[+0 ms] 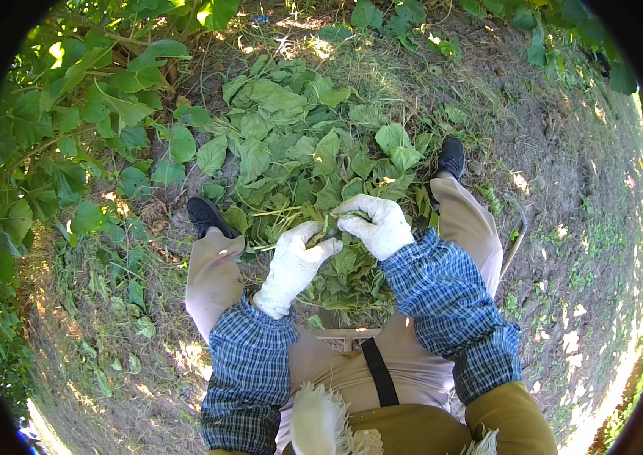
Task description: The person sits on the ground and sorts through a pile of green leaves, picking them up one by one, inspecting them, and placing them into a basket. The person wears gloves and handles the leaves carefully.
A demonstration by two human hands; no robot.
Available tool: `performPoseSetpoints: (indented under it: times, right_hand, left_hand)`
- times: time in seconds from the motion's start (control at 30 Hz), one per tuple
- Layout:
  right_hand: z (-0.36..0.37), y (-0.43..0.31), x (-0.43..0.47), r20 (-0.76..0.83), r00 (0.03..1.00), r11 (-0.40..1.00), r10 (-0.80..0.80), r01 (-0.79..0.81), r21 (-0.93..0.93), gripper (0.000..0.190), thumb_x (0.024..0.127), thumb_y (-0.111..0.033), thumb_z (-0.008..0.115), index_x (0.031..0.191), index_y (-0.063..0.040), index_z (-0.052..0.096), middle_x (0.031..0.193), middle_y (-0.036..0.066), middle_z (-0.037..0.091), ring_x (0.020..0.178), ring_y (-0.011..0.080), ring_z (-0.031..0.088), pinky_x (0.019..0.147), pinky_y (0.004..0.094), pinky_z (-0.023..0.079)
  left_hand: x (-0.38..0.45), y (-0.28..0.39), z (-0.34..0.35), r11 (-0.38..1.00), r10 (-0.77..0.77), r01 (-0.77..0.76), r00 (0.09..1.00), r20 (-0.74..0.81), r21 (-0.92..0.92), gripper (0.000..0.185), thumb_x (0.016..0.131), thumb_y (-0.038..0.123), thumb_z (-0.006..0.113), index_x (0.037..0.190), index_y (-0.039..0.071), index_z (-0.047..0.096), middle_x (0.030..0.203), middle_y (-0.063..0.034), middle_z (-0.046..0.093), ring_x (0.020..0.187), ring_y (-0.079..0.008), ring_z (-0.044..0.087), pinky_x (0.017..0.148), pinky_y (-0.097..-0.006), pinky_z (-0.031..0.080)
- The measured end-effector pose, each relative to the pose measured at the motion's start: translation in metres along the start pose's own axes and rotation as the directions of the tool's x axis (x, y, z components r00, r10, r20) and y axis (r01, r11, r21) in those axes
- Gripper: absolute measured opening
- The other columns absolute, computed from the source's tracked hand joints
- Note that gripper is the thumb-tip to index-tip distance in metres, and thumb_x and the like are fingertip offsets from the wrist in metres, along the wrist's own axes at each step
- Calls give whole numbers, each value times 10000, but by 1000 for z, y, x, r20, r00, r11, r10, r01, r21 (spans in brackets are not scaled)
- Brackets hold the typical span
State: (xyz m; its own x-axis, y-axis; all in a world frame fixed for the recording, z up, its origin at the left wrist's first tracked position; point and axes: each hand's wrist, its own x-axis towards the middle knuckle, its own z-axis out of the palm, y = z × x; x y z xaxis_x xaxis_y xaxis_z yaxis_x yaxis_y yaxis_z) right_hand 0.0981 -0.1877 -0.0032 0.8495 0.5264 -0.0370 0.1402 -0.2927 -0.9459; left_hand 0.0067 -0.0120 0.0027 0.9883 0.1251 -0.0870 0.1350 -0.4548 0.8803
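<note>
My right hand (pixel 377 224), in a white glove, pinches a curled green leaf piece (pixel 355 215) between thumb and fingers. Close beside it is my left hand (pixel 297 264), gloved the same way, thumb and forefinger apart around a bit of green; whether it grips this is unclear. Both hands are over a broad heap of limp, broad green leaves (pixel 293 136) that lies between my feet. Pale leaf stalks (pixel 284 213) stick out of the heap near my left hand.
Leafy branches (pixel 82 108) reach in from the left. A curved sickle-like tool with a wooden handle (pixel 514 250) lies right of my right leg. My dark shoes (pixel 208 216) flank the heap. A small wooden frame (pixel 350 335) shows between my thighs. Bare soil (pixel 560 227) extends right.
</note>
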Motion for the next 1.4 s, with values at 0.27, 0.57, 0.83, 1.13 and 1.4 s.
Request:
performPoseSetpoints:
  times: [0.27, 0.57, 0.83, 1.13, 1.4]
  right_hand:
    - [-5, 6, 4, -92, 984, 949, 151, -118, 294, 142, 890, -96, 734, 1001, -8, 723, 847, 36, 729, 773, 80, 637, 709, 265, 518]
    - [-15, 0, 5, -59, 987, 987, 147, -150, -53, 257, 828, -176, 769, 1047, -45, 736, 922, 126, 735, 830, 227, 696, 785, 346, 544]
    - [-14, -12, 3, 20, 1000, 1000, 23, -23, -7, 417, 820, -156, 771, 1219, -55, 701, 1141, 139, 729, 1118, 231, 676, 1015, 340, 498]
    - [-9, -5, 2, 209, 976, 990, 66, -38, -136, 626, 806, -462, 804, 1230, -18, 680, 1130, 215, 721, 1090, 345, 688, 966, 392, 521]
    - [-6, -12, 0, 315, 937, 948, 147, -43, -314, 549, 762, -317, 780, 1205, -10, 674, 1080, 249, 710, 1031, 375, 689, 923, 406, 539]
  left_hand:
    - [0, 10, -7, 996, -62, 62, 998, 12, -71, 313, 838, 232, 764, 1001, -32, 720, 846, -129, 717, 755, -180, 648, 730, -309, 508]
    - [0, 13, -8, 993, -91, 88, 995, -45, -83, 282, 867, 217, 740, 1020, -19, 723, 880, -97, 708, 819, -140, 637, 773, -292, 499]
    - [1, 12, -12, 965, -111, 70, 982, -153, -251, 386, 951, 296, 672, 1127, -47, 699, 974, -90, 698, 909, -151, 615, 840, -305, 478]
    - [2, 11, -12, 957, -81, 36, 986, -146, -286, 327, 975, 235, 666, 1159, -35, 691, 996, -109, 719, 882, -151, 628, 815, -304, 501]
    - [2, 11, -9, 935, -156, 127, 986, -61, -332, 295, 968, 205, 642, 1168, 4, 724, 1059, -55, 718, 967, -128, 623, 903, -281, 480]
